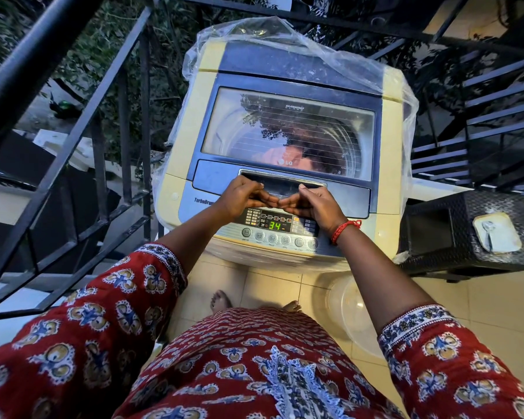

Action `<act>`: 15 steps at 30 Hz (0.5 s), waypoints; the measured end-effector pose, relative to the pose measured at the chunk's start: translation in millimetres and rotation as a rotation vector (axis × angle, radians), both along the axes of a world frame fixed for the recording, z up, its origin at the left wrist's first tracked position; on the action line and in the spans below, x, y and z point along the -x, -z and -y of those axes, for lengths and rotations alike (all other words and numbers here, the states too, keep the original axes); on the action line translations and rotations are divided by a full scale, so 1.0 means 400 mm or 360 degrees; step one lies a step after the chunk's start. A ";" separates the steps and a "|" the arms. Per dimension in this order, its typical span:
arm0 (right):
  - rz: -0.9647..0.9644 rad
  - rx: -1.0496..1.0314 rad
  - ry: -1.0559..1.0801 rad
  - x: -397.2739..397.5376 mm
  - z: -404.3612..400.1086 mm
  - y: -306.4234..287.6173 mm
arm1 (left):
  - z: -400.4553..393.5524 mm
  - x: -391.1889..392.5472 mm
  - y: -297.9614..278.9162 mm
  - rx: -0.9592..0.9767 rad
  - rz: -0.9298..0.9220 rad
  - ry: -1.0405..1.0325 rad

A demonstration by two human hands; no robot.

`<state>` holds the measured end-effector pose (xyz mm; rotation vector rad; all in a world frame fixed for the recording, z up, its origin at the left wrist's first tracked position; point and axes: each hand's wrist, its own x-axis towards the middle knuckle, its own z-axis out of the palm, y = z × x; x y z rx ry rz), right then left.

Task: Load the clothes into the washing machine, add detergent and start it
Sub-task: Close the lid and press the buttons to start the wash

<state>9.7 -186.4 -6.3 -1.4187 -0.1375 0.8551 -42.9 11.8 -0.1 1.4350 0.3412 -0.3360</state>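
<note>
My left hand and right hand lie at frame centre on the front of the washing machine, fingers straight, tips nearly meeting, gripping nothing, just below the closed glass lid. Beneath my wrists the control panel shows a green 34. A dark wicker table stands at the right.

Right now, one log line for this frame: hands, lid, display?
left hand on lid handle edge | right hand same | lid closed | display lit, reads 34 | clothes seen through glass
</note>
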 end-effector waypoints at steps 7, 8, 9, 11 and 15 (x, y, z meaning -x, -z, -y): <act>0.0028 0.0008 -0.0004 0.001 0.002 0.002 | -0.002 0.001 0.003 -0.0033 0.0028 0.0017; 0.0026 0.0008 -0.0001 0.001 0.002 0.003 | -0.001 0.001 0.003 -0.0028 0.0031 0.0019; 0.0026 0.0006 0.0000 0.002 0.002 0.004 | 0.000 0.001 0.001 -0.0017 0.0030 0.0019; 0.0035 0.0005 -0.0005 0.003 0.002 0.004 | 0.002 0.002 0.000 0.0000 0.0030 0.0020; 0.0063 0.0014 0.0006 0.007 0.003 0.001 | 0.004 0.005 0.000 -0.0022 0.0032 0.0014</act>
